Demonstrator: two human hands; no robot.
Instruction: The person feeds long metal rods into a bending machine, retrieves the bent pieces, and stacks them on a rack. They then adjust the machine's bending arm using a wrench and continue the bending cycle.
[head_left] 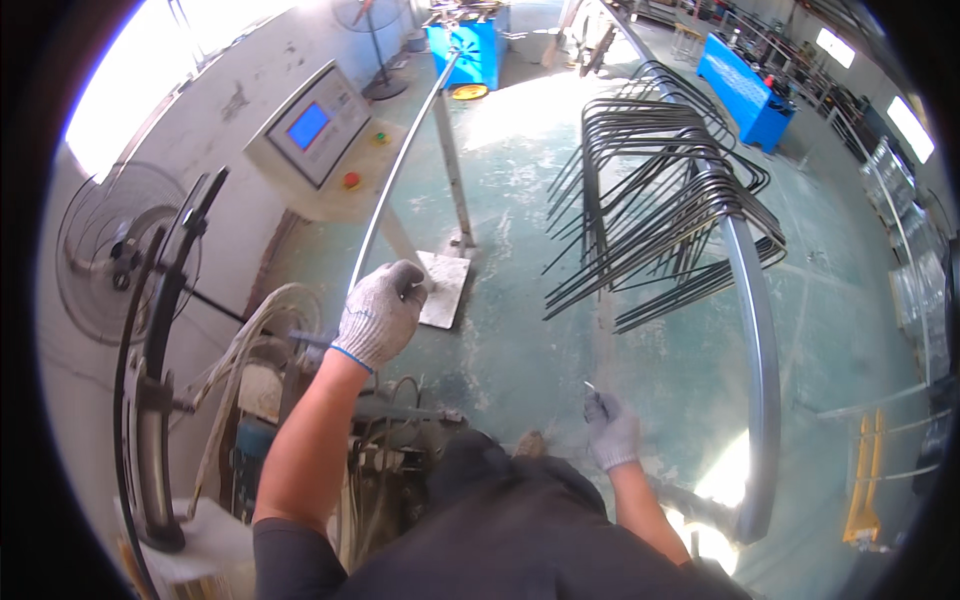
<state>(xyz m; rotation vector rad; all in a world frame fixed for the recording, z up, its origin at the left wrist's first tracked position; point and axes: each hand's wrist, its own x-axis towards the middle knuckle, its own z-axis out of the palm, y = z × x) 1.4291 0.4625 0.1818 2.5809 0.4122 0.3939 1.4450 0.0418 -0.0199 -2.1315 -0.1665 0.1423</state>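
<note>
My left hand (380,315), in a pale knit glove with grey fingertips, is raised left of centre with its fingers curled closed. Beside it, a long thin metal rod (398,170) slants away to the far blue workbench; the rod's near end passes out of sight at the glove. Whether the fingers grip the rod or something else is hidden. My right hand (612,432), in a matching glove, hangs lower and to the right. Its fingers are closed on a short, thin, light-coloured piece (590,385), only the tip of which sticks out.
Many bent dark metal rods (660,150) hang over a long steel beam (745,300) at right. A control box (315,130) with a screen and buttons stands left, near a fan (115,255). Machinery with hoses (265,380) sits by my left arm. Blue workbenches (745,90) stand farther off.
</note>
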